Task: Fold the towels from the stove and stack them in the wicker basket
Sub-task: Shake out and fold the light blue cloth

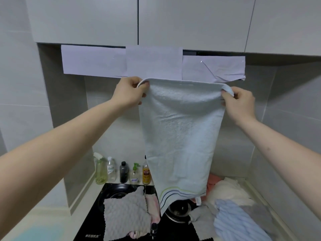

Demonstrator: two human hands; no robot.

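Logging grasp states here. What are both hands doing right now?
Left hand: closed, pinching the top left corner of the pale blue towel.
Right hand: closed, pinching its top right corner.

A pale blue towel (180,133) hangs lengthwise at frame centre; crumpled towels (231,206) cover the black stove (93,221) below.

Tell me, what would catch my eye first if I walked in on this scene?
A pale blue towel held up in mid-air dominates the centre, the left hand and right hand each pinching a top corner. Below it on the black stove lie more towels: a grey waffle towel on the left, a heap of white, pink and blue ones on the right. A row of bottles stands against the back wall.
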